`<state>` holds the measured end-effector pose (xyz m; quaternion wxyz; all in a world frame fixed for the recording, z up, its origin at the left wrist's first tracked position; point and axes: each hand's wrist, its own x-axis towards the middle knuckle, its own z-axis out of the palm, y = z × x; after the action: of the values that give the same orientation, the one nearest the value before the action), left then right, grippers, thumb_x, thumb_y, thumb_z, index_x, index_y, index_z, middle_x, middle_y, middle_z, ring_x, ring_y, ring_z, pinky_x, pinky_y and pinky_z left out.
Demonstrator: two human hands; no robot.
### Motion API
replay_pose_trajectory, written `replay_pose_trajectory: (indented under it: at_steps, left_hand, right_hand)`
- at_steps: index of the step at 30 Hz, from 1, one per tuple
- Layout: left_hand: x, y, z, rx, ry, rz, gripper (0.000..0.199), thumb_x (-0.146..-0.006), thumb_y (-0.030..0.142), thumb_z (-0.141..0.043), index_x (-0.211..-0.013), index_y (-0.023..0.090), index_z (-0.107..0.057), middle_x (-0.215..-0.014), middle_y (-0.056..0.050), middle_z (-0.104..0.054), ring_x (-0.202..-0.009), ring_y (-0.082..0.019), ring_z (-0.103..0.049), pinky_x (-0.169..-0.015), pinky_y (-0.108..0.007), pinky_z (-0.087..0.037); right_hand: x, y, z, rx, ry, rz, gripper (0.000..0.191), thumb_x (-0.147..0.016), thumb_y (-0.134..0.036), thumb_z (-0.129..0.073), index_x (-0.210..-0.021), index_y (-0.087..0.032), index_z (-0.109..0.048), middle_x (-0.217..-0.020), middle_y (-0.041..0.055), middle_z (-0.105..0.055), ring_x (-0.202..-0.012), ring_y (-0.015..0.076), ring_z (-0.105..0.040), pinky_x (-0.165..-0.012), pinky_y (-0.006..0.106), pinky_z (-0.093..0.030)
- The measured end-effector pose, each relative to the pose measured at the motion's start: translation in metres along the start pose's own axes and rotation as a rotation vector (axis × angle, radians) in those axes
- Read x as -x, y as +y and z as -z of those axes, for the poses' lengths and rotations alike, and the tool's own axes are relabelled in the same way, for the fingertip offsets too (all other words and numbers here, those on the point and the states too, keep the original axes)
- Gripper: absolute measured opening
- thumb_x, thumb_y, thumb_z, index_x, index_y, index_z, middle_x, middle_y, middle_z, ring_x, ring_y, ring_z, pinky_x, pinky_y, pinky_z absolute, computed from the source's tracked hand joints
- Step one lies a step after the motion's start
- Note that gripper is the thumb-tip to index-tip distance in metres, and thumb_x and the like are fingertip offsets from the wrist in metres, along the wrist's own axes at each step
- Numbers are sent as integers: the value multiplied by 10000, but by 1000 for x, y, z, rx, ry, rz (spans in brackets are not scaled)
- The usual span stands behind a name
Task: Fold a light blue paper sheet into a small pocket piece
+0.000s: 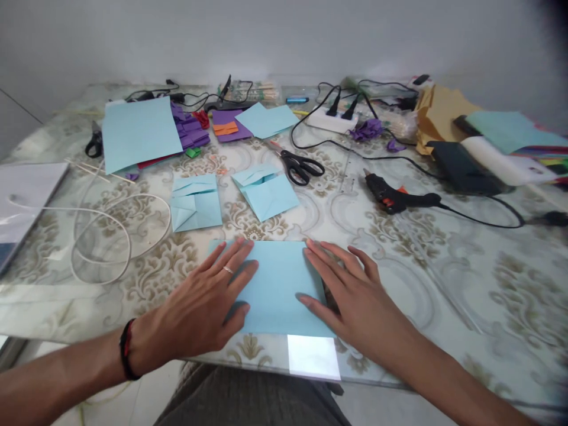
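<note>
A light blue sheet of paper [277, 290] lies flat near the table's front edge, between my hands. My left hand [204, 296] rests on its left side with fingers stretched out, a ring on one of them. On the right side of the paper lies my right hand [350, 284], fingers spread, their tips at the far right corner. Just beyond are two folded light blue paper pieces, one on the left [197, 204] and one on the right [266, 192], both with pleats along the top.
Black-handled scissors [302, 167] and a glue gun [394, 195] with a cord lie farther back. A white cable [128, 236] loops at left. Behind stand a power strip [332, 120], purple paper strips [190, 130], a large blue sheet [139, 133] and brown paper [444, 115].
</note>
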<state>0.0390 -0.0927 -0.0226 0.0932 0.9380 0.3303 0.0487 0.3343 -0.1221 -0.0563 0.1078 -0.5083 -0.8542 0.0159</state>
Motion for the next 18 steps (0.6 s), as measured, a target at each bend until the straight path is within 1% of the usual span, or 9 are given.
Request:
replay_pose_trajectory:
  at_steps: [3,6,10,12,15,18]
  left_hand:
    - [-13,0,0,56,-50,-60,564,-1007,291,-537,-1541,147,-427,-1675,-195,-330,-1590,-335,-219,-1286,-555,-245]
    - [-18,-2,-8,89,-28,-67,603,-1015,358,-549,-1568,169,-401,-1704,-182,-268,-1593,-349,-200,-1284,-567,-236]
    - [-16,-3,-15,96,-4,-62,667,-1000,403,-576,-1595,184,-369,-1726,-169,-208,-1597,-365,-172,-1289,-580,-207]
    - [-15,-3,-15,95,-15,-66,670,-994,422,-589,-1598,226,-375,-1734,-157,-180,-1592,-381,-183,-1285,-588,-206]
    - [-15,-3,-12,98,-38,-77,661,-985,452,-609,-1593,319,-385,-1749,-134,-103,-1589,-405,-175,-1270,-615,-214]
    - [-16,-4,-10,97,-50,-87,659,-987,463,-610,-1594,370,-371,-1754,-122,-50,-1591,-418,-153,-1258,-642,-214]
  right_hand:
    - [0,2,-2,18,8,16,646,-1024,-527,-500,-1511,-108,-434,-1577,198,-493,-1401,366,-450,-1145,587,-304]
    - [2,4,-5,22,26,25,640,-1023,-519,-503,-1514,-114,-435,-1571,195,-502,-1393,367,-459,-1138,584,-307]
    - [4,5,-8,24,48,35,648,-1025,-522,-489,-1516,-102,-433,-1565,205,-505,-1383,382,-464,-1118,597,-319]
    - [3,5,-8,20,49,37,650,-1025,-520,-488,-1519,-102,-429,-1564,207,-505,-1379,385,-465,-1112,599,-326]
    - [2,3,-5,11,34,32,641,-1025,-507,-496,-1510,-93,-436,-1571,209,-496,-1382,381,-458,-1118,595,-325]
    - [1,1,-1,0,11,15,626,-1026,-493,-504,-1495,-81,-454,-1584,209,-480,-1394,379,-442,-1136,593,-310]
